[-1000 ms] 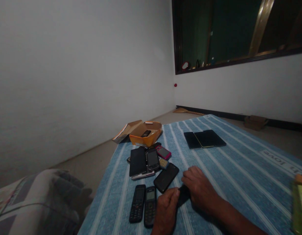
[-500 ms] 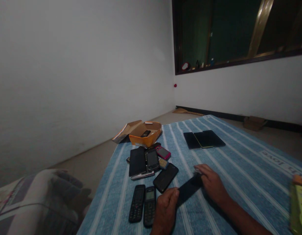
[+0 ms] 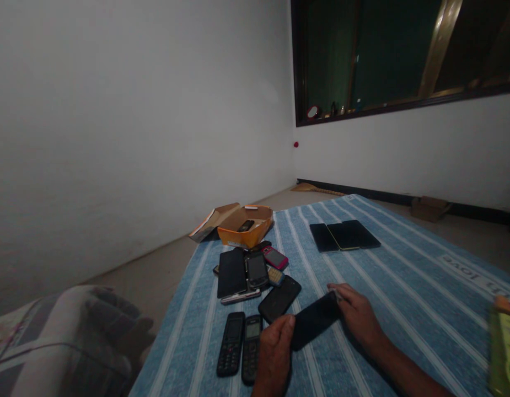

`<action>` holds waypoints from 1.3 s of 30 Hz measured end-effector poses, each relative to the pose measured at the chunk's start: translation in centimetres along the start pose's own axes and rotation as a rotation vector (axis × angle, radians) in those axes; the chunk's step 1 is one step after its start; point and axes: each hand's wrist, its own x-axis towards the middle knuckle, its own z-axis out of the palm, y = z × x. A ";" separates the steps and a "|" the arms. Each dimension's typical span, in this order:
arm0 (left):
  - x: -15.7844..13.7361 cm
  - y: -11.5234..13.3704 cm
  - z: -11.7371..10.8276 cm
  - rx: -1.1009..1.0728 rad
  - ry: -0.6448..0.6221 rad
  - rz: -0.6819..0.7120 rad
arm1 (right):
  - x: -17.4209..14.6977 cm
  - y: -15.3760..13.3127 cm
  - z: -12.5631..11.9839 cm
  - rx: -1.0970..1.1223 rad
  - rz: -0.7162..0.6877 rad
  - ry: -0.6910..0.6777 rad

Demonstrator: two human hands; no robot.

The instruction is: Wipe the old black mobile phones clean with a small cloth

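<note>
A black phone (image 3: 315, 321) was held at both ends

At the far left, a grey-and-white fabric (image 3: 68, 336) lay bunched beside a blue striped cloth (image 3: 188, 342). A pale wall (image 3: 134, 110) rose behind. On the cloth's far left edge stood an orange box (image 3: 242, 237), its flap spread open to the left and a small dark handset (image 3: 246, 225) inside.

In front of the box was a loose heap: a flat dark device (image 3: 232, 273) on the left, a phone with a grey screen (image 3: 257, 270) next to it, then a phone with pale yellowish keys (image 3: 275, 275) and, farther back, a pink-edged phone (image 3: 275, 257). Nearer, two keypad phones (image 3: 252, 350) lay side by side, and a dark phone (image 3: 280, 298) rested aslant at the heap's near right.

Just right of the keypad phones, the left hand (image 3: 275, 344) gripped the near end of the black phone, thumb on top. That phone was tilted, its far end toward the right; whether it touched the cloth could not be told. The right hand (image 3: 356, 311) had its fingers closed about that far end. Something pale at its fingertips was too small to identify.

Beyond, three dark slabs (image 3: 344, 235) lay in a row, below a dark-framed window (image 3: 395, 49). Farther right were a brown carton (image 3: 428, 208) on the floor and, at the edge, a yellow-green pack (image 3: 505, 347).
</note>
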 end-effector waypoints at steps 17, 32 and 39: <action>-0.4 -0.3 0.9 0.267 0.011 0.538 | -2.3 -4.1 1.0 -0.280 -0.771 -0.145; -0.4 -0.5 1.0 0.158 -0.051 0.416 | -3.4 -5.1 2.1 -0.424 -0.926 -0.071; -0.4 -0.2 0.8 0.091 -0.073 0.336 | -2.8 -4.6 1.6 -0.436 -0.899 -0.070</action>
